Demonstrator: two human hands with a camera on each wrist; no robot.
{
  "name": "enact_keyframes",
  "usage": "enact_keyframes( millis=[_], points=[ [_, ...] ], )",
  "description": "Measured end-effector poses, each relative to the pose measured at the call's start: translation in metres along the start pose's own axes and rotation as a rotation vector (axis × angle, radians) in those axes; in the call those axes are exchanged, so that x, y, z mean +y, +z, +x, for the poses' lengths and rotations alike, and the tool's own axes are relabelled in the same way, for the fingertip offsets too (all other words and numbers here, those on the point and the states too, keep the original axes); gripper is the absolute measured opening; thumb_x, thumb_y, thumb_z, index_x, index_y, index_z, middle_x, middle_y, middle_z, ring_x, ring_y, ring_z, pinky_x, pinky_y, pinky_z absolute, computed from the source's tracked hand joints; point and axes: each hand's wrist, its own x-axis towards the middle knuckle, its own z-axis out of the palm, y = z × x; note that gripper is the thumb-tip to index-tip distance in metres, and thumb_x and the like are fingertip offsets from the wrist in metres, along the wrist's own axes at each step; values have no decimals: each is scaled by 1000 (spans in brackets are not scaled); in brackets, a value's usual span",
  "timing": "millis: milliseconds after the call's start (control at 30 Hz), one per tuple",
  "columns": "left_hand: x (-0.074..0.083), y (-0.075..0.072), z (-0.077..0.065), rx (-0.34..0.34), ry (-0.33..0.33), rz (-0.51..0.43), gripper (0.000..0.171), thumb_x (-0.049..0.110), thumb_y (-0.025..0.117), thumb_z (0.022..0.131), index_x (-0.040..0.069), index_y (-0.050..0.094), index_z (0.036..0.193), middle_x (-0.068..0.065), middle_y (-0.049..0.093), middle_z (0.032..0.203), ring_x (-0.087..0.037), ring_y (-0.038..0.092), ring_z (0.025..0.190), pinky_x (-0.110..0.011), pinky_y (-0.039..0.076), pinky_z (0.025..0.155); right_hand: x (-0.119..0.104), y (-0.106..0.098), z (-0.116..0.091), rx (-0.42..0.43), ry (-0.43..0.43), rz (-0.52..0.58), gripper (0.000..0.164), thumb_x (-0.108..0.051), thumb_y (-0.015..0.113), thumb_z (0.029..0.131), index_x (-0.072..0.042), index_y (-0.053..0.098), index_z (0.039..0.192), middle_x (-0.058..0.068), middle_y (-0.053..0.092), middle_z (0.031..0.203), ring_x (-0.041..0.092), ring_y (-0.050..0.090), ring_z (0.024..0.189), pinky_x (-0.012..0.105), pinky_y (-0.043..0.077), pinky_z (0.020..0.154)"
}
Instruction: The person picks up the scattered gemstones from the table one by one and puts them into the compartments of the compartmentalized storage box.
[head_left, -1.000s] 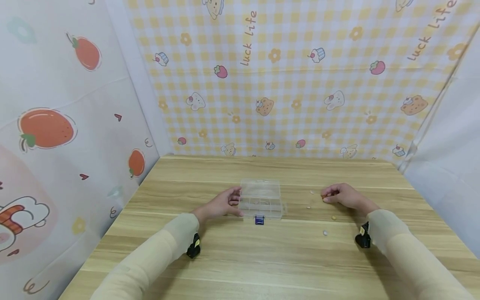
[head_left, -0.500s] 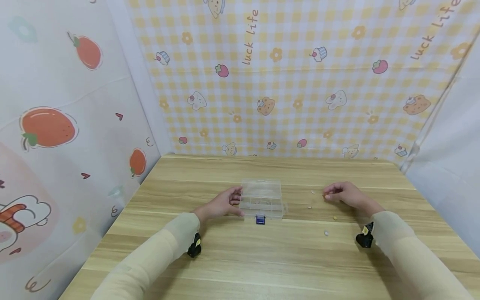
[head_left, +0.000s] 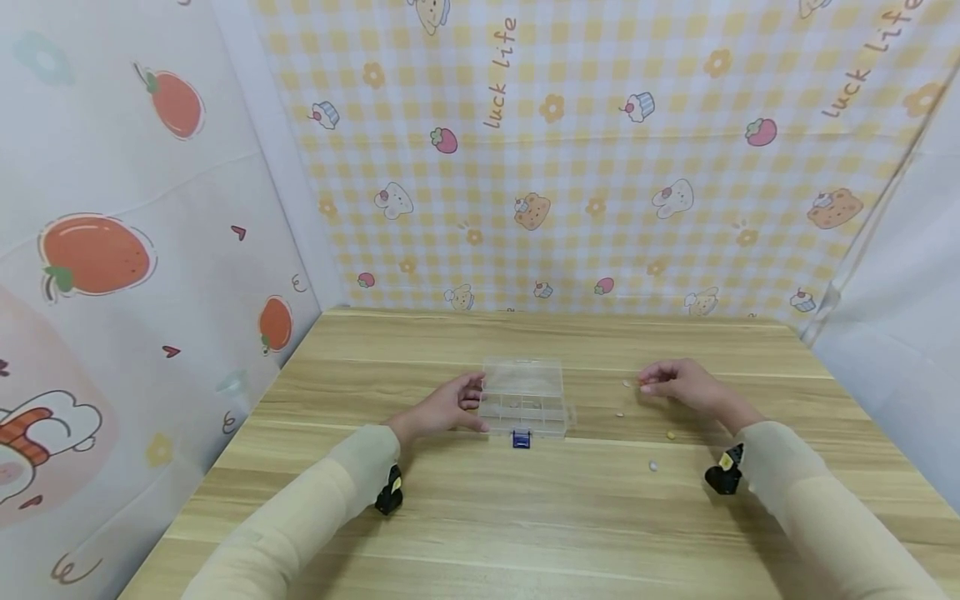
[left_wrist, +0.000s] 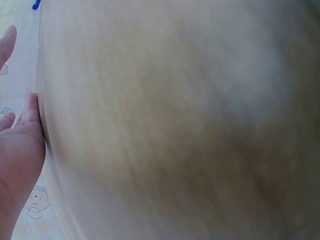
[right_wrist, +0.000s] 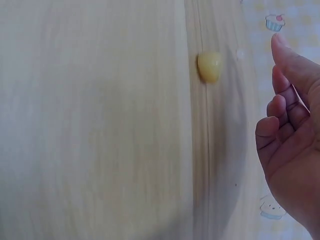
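Note:
A clear plastic divided box (head_left: 558,414) with a blue latch (head_left: 521,439) stands on the table, its lid (head_left: 522,377) raised at the back. My left hand (head_left: 452,406) rests at the box's left side with relaxed fingers, thumb near the front corner. To the right of the box, my right hand (head_left: 684,385) pinches a small orange piece (head_left: 642,381) between thumb and fingertips, mostly hidden. The right wrist view shows that hand's thumb against the index finger, other fingers curled. A yellow corn kernel (right_wrist: 210,67) lies on the table near it.
Small pale pieces lie between box and right hand: one at the back (head_left: 626,383), one beside the box (head_left: 619,415), and a whitish one (head_left: 652,466) nearer the front. A checked cloth (head_left: 585,167) hangs behind the wooden table (head_left: 525,525).
My right hand, with the orange piece, has lifted slightly away from the table and shifted left toward the box. The left hand and the box stay in place.

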Motion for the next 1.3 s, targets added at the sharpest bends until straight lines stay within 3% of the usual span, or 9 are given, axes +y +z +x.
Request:
enact_keyframes(
  millis=[367,667,933,1300],
  points=[
    [-1,0,0,-6,6,-7,96,2,81,78,1,21,153,-18,35,149,-32,41,131,-37,37,109,-13,9,4,-5,-42,59,35,-18,71,90,5,65,115,10,63,96,20,51,84,26,46,67],
    [1,0,0,-4,4,1,97,3,82,77,1,21,153,-18,36,149,-32,41,131,-37,37,109,-25,19,10,-13,-74,71,34,-17,71,90,5,66,115,8,64,95,19,51,82,25,46,65],
    [2,0,-2,-8,5,-17,96,2,81,78,0,21,153,-17,36,149,-32,41,131,-37,37,109,-31,33,18,-45,-89,151,30,-10,70,89,7,65,113,11,66,95,19,51,80,23,46,63],
    [1,0,-1,-5,10,-15,97,1,81,77,0,21,152,-18,37,147,-32,41,131,-37,37,109,-45,54,29,-78,-138,123,25,-11,71,89,4,69,109,7,67,93,21,53,80,25,47,63]
  ],
)
